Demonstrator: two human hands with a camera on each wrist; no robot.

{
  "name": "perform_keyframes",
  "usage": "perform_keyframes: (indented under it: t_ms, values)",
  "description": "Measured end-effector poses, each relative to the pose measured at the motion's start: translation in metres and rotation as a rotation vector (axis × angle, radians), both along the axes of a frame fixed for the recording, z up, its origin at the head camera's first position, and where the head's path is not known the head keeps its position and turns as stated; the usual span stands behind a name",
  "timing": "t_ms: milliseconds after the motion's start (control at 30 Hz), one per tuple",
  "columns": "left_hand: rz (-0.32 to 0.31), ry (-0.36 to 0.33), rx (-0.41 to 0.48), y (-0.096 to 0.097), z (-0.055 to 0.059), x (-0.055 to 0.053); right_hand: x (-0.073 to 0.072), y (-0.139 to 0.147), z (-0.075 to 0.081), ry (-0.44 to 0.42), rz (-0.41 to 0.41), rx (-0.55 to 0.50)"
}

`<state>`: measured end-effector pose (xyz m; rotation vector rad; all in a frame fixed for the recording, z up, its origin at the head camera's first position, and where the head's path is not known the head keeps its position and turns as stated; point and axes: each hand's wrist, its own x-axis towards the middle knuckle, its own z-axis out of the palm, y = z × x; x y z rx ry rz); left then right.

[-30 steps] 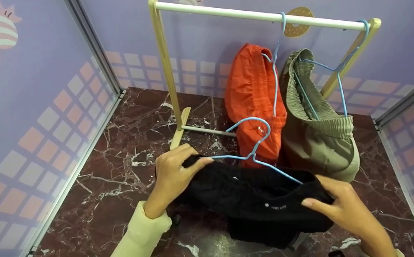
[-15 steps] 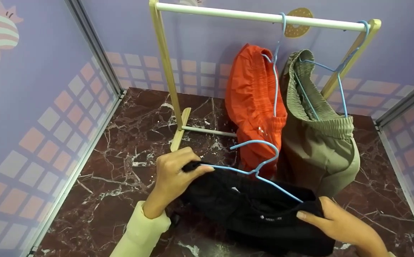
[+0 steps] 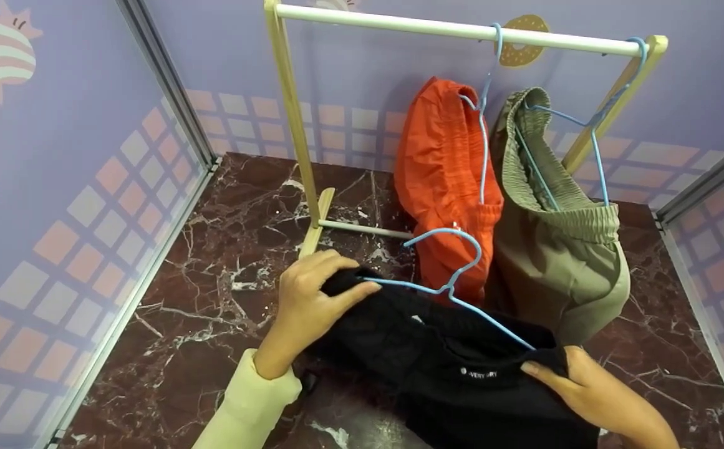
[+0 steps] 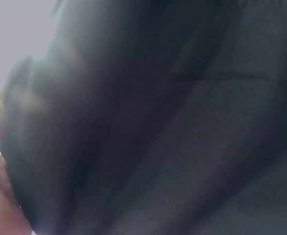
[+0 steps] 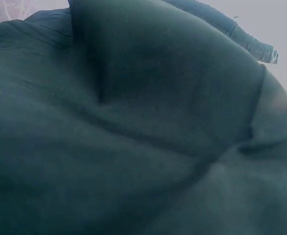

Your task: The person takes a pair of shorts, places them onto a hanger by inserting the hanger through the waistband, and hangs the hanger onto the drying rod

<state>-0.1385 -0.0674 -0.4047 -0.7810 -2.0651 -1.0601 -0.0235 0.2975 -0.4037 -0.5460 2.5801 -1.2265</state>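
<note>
In the head view, black pants (image 3: pixel 393 349) with small white lettering hang between my two hands. A light blue hanger (image 3: pixel 451 288) sits inside their waistband, its hook rising free above. My left hand (image 3: pixel 308 299) pinches the waistband at the hanger's left end, thumb over the near side. On the other end, my right hand (image 3: pixel 598 386) grips the waistband with its thumb in front. Dark cloth (image 4: pixel 158 122) fills most of the left wrist view, with a bit of skin at the left edge. Folded dark cloth (image 5: pixel 148 127) likewise covers the right wrist view.
A wooden rack with a white rail (image 3: pixel 393 24) stands behind. Orange pants (image 3: pixel 443 149) and khaki pants (image 3: pixel 561 255) hang on its right half from blue hangers. Patterned walls (image 3: pixel 87 125) enclose the dark marble floor (image 3: pixel 168 324).
The right end of the black pants and my right hand have come down toward me. The hanger's hook dipped, then rose slightly. My left hand stays nearly in place, and both hands keep their hold.
</note>
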Motion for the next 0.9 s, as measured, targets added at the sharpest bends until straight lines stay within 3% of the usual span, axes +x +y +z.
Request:
perform_keyframes:
  t_ms: [333,467,767,900]
  values:
    - [0.066,-0.033,0.001,0.007,-0.002,0.000,0.006,-0.007,0.011,0.042,-0.115,0.031]
    - [0.083,-0.078,0.001,0.011,-0.004,0.003,0.009,-0.011,0.016,0.083,-0.166,0.049]
    - [0.022,-0.109,0.037,0.024,-0.015,0.007,0.012,-0.034,0.024,0.079,-0.341,-0.012]
    - [-0.006,-0.185,0.029,0.033,-0.020,0.014,0.009,-0.049,0.026,0.094,-0.448,-0.069]
